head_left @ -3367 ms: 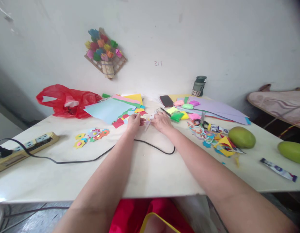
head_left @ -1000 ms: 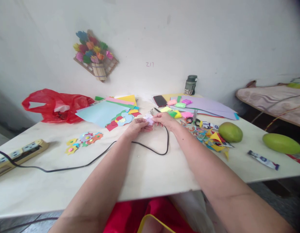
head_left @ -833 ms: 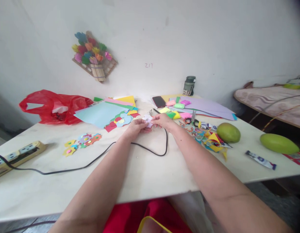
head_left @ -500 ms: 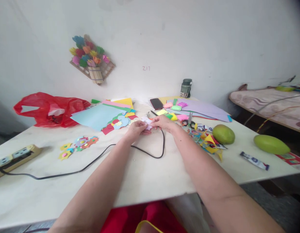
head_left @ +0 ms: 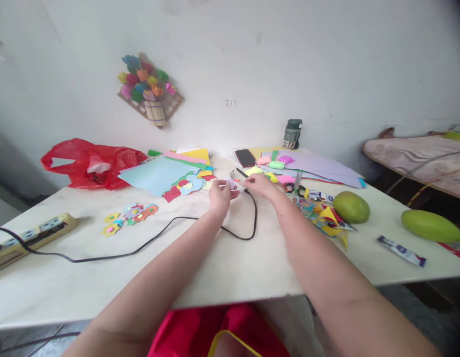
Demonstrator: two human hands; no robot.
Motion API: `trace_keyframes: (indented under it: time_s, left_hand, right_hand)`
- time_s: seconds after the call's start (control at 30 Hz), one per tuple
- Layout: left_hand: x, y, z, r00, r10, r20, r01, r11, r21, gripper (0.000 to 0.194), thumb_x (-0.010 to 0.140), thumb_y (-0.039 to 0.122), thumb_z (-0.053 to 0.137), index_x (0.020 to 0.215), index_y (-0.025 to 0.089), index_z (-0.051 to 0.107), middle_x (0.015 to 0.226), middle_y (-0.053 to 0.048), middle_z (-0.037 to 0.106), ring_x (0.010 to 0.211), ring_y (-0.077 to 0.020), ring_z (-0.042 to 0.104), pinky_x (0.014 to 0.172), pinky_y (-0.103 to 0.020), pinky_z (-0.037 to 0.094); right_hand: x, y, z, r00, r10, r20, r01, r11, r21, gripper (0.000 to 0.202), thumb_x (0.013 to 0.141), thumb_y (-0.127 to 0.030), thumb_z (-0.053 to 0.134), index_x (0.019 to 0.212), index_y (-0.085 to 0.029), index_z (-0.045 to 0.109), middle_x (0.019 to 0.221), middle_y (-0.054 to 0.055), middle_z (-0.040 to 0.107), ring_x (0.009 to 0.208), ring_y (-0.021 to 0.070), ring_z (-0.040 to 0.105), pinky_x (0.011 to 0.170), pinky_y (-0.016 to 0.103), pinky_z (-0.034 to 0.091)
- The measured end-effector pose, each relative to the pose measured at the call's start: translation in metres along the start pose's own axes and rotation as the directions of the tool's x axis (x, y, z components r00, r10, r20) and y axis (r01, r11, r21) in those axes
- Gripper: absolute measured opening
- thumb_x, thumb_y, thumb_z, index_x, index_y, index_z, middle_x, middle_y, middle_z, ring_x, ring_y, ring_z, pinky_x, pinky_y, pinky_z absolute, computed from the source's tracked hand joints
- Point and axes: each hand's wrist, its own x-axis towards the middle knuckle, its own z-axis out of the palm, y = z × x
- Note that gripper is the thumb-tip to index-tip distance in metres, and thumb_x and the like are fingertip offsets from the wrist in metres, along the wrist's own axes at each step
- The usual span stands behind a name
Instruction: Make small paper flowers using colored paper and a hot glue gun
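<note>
Left hand [head_left: 219,194] pinched one lilac cutout [head_left: 232,184] over mid-surface [head_left: 252,267]; right hand [head_left: 258,184] just beside, its hold too small to tell. Step, judged: handling the cutout. Next move likely called for a steady left pinch. Counted outward: one phone [head_left: 245,157], one scissors [head_left: 297,180], two tubes [head_left: 321,197] [head_left: 401,250], two mangoes [head_left: 351,207] [head_left: 431,225].

left hand [head_left: 219,196]: pale lilac paper [head_left: 232,185] held; right hand [head_left: 258,184]: just beside; black cord [head_left: 245,240]: looped near

There are two bare hands [head_left: 219,197] [head_left: 259,185], two green oval fruits [head_left: 351,207] [head_left: 431,225], one red plastic bag [head_left: 85,157] and one flat black phone [head_left: 245,158].
</note>
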Motion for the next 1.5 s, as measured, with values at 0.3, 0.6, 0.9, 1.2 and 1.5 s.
trace_keyframes:
  time_s: [0.3,0.6,0.9,1.2,1.5]
  left_hand:
    - [0.013,0.004,0.004,0.999,0.038,-0.033,-0.041,0.995,-0.086,0.004,0.084,0.015,0.044,0.08,0.014,0.044,0.076,-0.006,0.063,0.059,-0.0121,0.064,0.069,-0.031,0.054]
    - [0.015,-0.008,-0.009,0.999,0.04,-0.02,-0.043,0.975,-0.22,0.003,0.084,0.016,0.045,0.081,0.014,0.046,0.073,-0.004,0.064,0.06,-0.0114,0.065,0.074,-0.031,0.053]
    - [0.013,0.0,-0.028,0.969,-0.113,0.222,0.109,0.994,0.03,0.01,0.08,0.017,0.053,0.073,0.014,0.046,0.06,-0.003,0.062,0.054,-0.0129,0.062,0.061,-0.027,0.052]
    - [0.012,0.003,-0.032,0.963,-0.097,0.25,0.007,0.94,0.34,0.017,0.072,0.025,0.061,0.061,0.014,0.053,0.054,-0.002,0.06,0.044,-0.0095,0.054,0.046,-0.02,0.043]
    - [0.013,0.0,-0.03,0.963,-0.077,0.257,-0.074,0.846,0.528,0.016,0.068,0.029,0.062,0.063,0.017,0.052,0.047,0.0,0.057,0.037,-0.0096,0.047,0.037,-0.02,0.032]
  right_hand:
    - [-0.001,-0.009,0.027,0.994,-0.1,-0.04,0.077,0.921,-0.383,0.024,0.074,-0.032,0.056,0.087,-0.016,0.067,0.09,0.014,0.065,0.081,0.0259,0.06,0.065,0.032,0.044]
    - [0.007,-0.008,0.036,0.996,-0.086,-0.018,0.074,0.932,-0.355,0.033,0.076,-0.037,0.053,0.102,-0.021,0.065,0.103,0.01,0.064,0.091,0.0239,0.059,0.072,0.03,0.045]
    - [0.003,0.004,-0.003,0.969,0.1,-0.228,-0.148,0.968,-0.202,0.027,0.078,-0.031,0.047,0.092,-0.021,0.069,0.092,0.004,0.069,0.086,0.0181,0.061,0.073,0.026,0.043]
    - [0.007,0.03,-0.029,0.832,0.448,-0.327,-0.539,0.791,-0.289,0.041,0.079,-0.044,0.044,0.091,-0.014,0.069,0.091,0.016,0.067,0.091,0.0274,0.061,0.074,0.035,0.044]
    - [0.007,0.023,-0.019,0.809,0.573,-0.134,-0.587,0.8,-0.123,0.047,0.07,-0.058,0.05,0.068,-0.014,0.066,0.061,0.011,0.065,0.074,0.0244,0.063,0.069,0.033,0.045]
